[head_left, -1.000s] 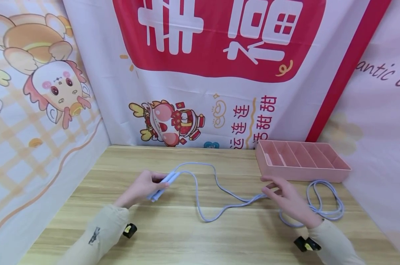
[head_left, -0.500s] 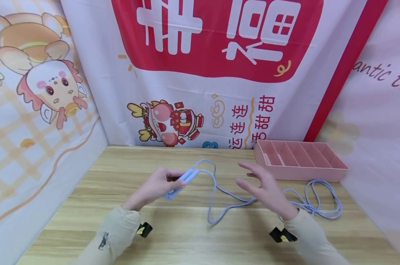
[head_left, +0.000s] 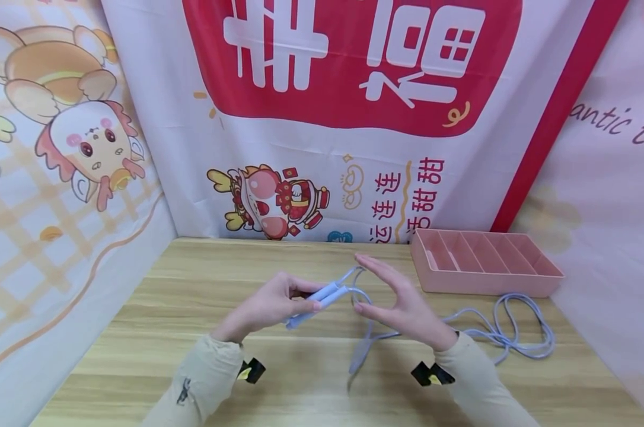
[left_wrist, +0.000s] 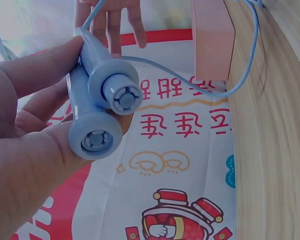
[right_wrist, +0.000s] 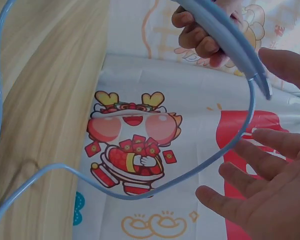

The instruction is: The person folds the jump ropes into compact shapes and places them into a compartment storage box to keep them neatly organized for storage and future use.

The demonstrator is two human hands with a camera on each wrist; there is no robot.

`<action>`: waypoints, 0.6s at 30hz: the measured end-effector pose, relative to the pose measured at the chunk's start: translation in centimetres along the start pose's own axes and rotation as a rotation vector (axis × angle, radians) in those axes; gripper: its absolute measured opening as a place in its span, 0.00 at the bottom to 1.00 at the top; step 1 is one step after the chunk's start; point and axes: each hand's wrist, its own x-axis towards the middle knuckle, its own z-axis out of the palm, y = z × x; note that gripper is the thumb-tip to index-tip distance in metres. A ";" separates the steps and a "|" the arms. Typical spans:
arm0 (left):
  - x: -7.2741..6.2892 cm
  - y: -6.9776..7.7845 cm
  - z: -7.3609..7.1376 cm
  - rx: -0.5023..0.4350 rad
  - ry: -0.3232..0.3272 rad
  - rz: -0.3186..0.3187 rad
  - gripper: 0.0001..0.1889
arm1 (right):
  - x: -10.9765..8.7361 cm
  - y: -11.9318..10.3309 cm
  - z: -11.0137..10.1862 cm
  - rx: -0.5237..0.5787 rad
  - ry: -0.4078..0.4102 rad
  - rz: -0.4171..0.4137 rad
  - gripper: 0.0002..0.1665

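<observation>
Your left hand [head_left: 279, 299] has 2 handles [head_left: 330, 299] gripped side by side between thumb and curled fingers, raised above the middle of the desk [head_left: 311, 394]. Your right hand [head_left: 404, 305] is wide open, its thumb well apart from the nearly straight fingers, and has hold of nothing; whether a fingertip touches the cord [right_wrist: 127, 197], I cannot tell. This cord sags from the handles, passes behind your right hand, and lies in loops near the right edge, before the pink box [head_left: 493, 284] at the far right corner. I judge that you are at the step of collecting the cord. The next move seems to call for your right fingers to close around its 2 strands together, gently, without tangling the loops.
</observation>
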 end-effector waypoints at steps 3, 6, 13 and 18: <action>0.2 0.1 0.1 -0.011 -0.033 0.019 0.18 | 0.1 0.3 0.1 0.030 -0.009 -0.014 0.43; 0.2 0.2 0.2 -0.023 -0.057 0.039 0.18 | 0.0 0.4 0.0 0.049 -0.003 -0.021 0.36; 0.2 -0.1 0.1 -0.034 -0.058 0.058 0.18 | -0.2 0.4 -0.4 0.015 0.029 -0.036 0.16; 0.4 -0.6 0.4 -0.014 -0.103 0.048 0.17 | 0.0 -1.3 -1.1 0.047 0.045 -0.008 0.11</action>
